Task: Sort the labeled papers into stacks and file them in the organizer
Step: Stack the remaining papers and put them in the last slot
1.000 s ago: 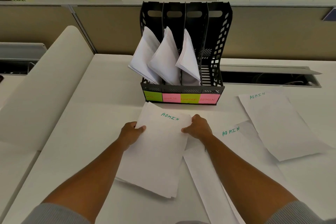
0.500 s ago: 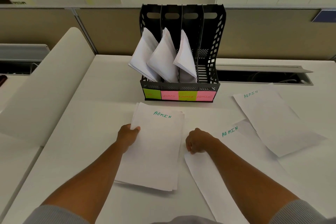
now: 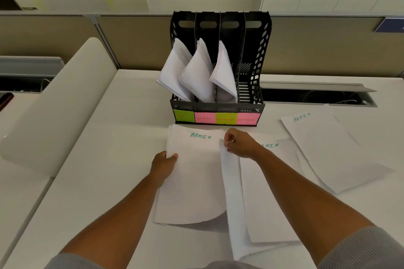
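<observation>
White desk (image 3: 98,159) runs out from under us to a tan partition, and we read it from the left. Our left hand (image 3: 163,165) pinches the left edge of the ADMIN stack (image 3: 192,181), thumb on top and fingers curled under, pinning the pile just in front of the organizer (image 3: 218,107). Our right hand (image 3: 239,143) has its grip closed on the top corner of a loose sheet (image 3: 231,199), which stands lifted and curling along the stack's right edge. To do this step well, we judge the sheet should be swung flat over the pile with its label at the far end like the one showing, corners squared against the left hand's hold, so the pile stays tidy enough to slide into a slot in one piece. Further right another ADMIN sheet (image 3: 269,192) lies partly under our forearm, and a third ADMIN page (image 3: 332,150) sits apart near the desk's cable trough (image 3: 317,96); both probably belong on the pile first. Three slots of the organizer already hold leaning papers; the rightmost, above the pink ADMIN tag (image 3: 246,119), looks empty. We cannot read the lifted sheet's label, since it is turned edge-on. The green tag on the far left is faint, and the stack's count cannot be told.
</observation>
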`<action>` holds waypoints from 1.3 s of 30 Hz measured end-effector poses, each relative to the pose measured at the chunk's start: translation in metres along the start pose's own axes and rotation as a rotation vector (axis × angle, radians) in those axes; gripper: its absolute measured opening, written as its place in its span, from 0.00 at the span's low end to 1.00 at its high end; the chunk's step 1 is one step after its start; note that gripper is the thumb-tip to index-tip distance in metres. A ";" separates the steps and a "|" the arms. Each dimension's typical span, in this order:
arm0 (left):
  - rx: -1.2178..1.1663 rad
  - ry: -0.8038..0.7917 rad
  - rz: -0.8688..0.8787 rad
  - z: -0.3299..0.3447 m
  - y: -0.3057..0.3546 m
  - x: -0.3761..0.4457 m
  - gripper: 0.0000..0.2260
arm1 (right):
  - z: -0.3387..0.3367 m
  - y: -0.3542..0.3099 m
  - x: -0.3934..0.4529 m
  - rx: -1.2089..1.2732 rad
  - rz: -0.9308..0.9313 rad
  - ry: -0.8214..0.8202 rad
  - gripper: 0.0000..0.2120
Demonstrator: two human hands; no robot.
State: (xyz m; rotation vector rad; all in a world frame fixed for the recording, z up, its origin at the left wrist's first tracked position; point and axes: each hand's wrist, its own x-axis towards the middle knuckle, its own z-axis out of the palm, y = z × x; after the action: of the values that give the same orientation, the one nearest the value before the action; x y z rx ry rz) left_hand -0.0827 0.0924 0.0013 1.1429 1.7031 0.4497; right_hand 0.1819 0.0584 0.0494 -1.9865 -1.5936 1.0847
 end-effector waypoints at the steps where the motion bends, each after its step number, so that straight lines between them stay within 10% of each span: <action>1: -0.010 -0.027 0.002 0.003 0.002 -0.001 0.14 | 0.001 -0.003 0.003 0.085 0.009 0.035 0.05; 22: -0.144 -0.333 0.016 0.045 0.013 -0.017 0.30 | 0.045 -0.013 0.019 0.420 0.127 0.253 0.14; 29: -0.114 -0.207 -0.001 0.049 0.008 -0.019 0.18 | 0.036 0.023 -0.002 -0.158 0.263 0.526 0.19; 39: -0.109 -0.186 0.012 0.056 0.016 -0.029 0.18 | 0.042 0.045 -0.027 -0.422 0.499 0.394 0.21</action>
State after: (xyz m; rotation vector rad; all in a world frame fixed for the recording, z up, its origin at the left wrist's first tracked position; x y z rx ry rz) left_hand -0.0243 0.0639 0.0036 1.0822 1.4932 0.4251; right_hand 0.1779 0.0125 0.0010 -2.7677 -1.2142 0.4601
